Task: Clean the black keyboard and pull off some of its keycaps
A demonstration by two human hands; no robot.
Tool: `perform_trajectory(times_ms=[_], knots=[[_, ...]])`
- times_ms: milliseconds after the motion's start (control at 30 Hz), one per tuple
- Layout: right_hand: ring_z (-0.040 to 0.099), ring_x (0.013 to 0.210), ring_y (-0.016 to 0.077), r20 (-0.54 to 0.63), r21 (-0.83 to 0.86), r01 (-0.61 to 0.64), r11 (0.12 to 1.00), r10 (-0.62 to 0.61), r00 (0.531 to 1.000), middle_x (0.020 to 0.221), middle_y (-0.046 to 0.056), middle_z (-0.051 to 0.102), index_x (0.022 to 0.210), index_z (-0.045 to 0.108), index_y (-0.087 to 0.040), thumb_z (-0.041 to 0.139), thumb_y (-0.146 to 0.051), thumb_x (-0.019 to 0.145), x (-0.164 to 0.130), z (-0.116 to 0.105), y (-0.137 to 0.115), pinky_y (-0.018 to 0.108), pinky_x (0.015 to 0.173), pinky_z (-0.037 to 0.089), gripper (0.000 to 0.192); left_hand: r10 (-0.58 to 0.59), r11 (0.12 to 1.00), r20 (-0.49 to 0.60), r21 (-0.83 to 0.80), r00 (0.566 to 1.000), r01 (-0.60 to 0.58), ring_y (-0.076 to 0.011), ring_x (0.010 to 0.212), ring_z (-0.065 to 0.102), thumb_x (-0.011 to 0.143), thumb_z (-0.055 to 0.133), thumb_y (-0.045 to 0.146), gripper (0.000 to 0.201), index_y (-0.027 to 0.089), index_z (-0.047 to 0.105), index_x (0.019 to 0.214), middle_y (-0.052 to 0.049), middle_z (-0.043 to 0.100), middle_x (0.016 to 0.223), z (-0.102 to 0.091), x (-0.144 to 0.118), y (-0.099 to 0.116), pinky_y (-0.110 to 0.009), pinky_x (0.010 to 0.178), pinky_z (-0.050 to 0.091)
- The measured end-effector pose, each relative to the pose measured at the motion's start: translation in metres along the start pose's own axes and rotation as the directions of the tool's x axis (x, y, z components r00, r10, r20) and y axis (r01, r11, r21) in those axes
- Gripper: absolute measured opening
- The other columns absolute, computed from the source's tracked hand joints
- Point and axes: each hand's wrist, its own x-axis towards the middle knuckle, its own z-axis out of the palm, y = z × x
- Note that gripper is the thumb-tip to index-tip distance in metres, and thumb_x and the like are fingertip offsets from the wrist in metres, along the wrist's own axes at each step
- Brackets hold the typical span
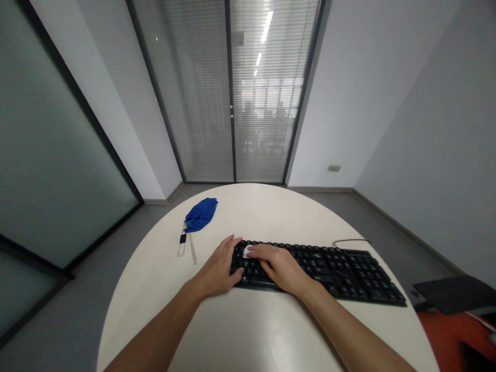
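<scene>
A black keyboard point(318, 266) lies across the round white table. My left hand point(220, 268) grips its left end, with the fingers at the back corner and the thumb on the front keys. Under the fingertips of my right hand point(281, 266) is a small white wad point(247, 251), pressed onto the keys near the left end. Whether the wad is tissue or cloth, I cannot tell. The right hand covers part of the keys.
To the left on the table point(251, 206) lies a crumpled blue cloth item point(201, 214) with a cord and black toggle point(183, 238). A thin pale stick point(192, 249) is beside it. The keyboard's cable point(351, 240) curls behind. A red surface with a dark flat object point(457, 293) stands right.
</scene>
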Motion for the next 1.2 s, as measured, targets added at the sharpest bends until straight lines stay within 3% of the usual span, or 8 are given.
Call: perform_trajectory(times_ms=[200,333,467,600,800,1033,1200], knots=[[0.062,0.122,0.0182,0.022,-0.052,0.011,0.999,-0.01,1.0,0.132,0.002,0.066,0.123,0.07,-0.026,0.049,-0.004,0.087,0.0,-0.001,-0.001,0.035,0.108,0.048,0.047,0.01,1.0,0.048,-0.011,0.999,-0.01,-0.0318,0.15,0.019,0.088,0.062,0.032,0.075,0.02,0.027,0.152,-0.014,0.036,0.155,-0.006,-0.002,0.002,-0.055,0.12,0.027],[0.063,0.121,0.0193,0.051,-0.089,0.039,0.995,-0.034,0.998,0.129,0.002,0.068,0.12,0.071,-0.026,0.049,-0.003,0.083,0.0,-0.006,-0.005,0.036,0.107,0.049,0.049,0.006,1.0,0.099,0.007,0.995,-0.007,-0.0355,0.151,0.016,0.079,0.074,0.046,0.093,0.02,0.026,0.154,-0.015,0.034,0.157,-0.01,-0.001,0.003,-0.056,0.12,0.027],[0.068,0.113,0.0185,0.134,-0.078,0.073,0.994,-0.062,0.989,0.121,-0.001,0.072,0.111,0.076,-0.028,0.051,-0.003,0.078,-0.002,-0.022,-0.017,0.031,0.101,0.052,0.048,0.013,0.999,0.11,0.033,0.994,-0.016,-0.039,0.149,0.02,0.066,0.083,0.055,0.111,0.018,0.028,0.154,-0.016,0.035,0.156,-0.011,0.001,0.0,-0.057,0.119,0.028],[0.068,0.112,0.0192,0.222,-0.019,0.096,0.995,-0.089,0.971,0.121,-0.001,0.072,0.111,0.076,-0.029,0.055,-0.006,0.079,-0.007,-0.038,-0.028,0.028,0.097,0.054,0.045,0.008,0.999,0.099,0.049,0.995,-0.013,-0.0391,0.145,0.029,0.065,0.083,0.055,0.109,0.019,0.029,0.154,-0.016,0.038,0.154,-0.012,0.003,0.0,-0.056,0.117,0.031],[0.062,0.123,0.0233,0.291,-0.024,0.089,0.996,-0.079,0.953,0.139,0.005,0.06,0.129,0.067,-0.025,0.059,-0.01,0.085,-0.003,-0.031,-0.029,0.036,0.106,0.049,0.046,0.018,0.995,0.08,0.096,0.997,-0.026,-0.0367,0.136,0.041,0.064,0.083,0.051,0.106,0.018,0.033,0.152,-0.015,0.045,0.149,-0.024,0.008,-0.001,-0.051,0.115,0.036],[0.053,0.133,0.0197,0.25,-0.057,0.182,0.982,-0.162,0.955,0.145,0.006,0.055,0.138,0.059,-0.022,0.052,-0.013,0.093,0.006,-0.012,-0.023,0.035,0.114,0.042,0.047,-0.016,0.986,0.068,0.169,0.998,0.004,-0.0387,0.143,0.032,0.07,0.079,0.053,0.103,0.016,0.031,0.153,-0.016,0.041,0.153,-0.03,0.005,-0.019,-0.054,0.118,0.027],[0.056,0.13,0.0201,0.095,-0.108,0.222,0.969,-0.212,0.973,0.14,0.007,0.06,0.133,0.063,-0.022,0.052,-0.013,0.091,-0.001,0.0,-0.019,0.039,0.113,0.044,0.044,0.003,0.987,0.074,0.157,0.997,-0.015,-0.0351,0.151,0.015,0.078,0.071,0.058,0.098,0.019,0.025,0.156,-0.015,0.028,0.161,-0.021,0.003,-0.022,-0.057,0.122,0.013]])
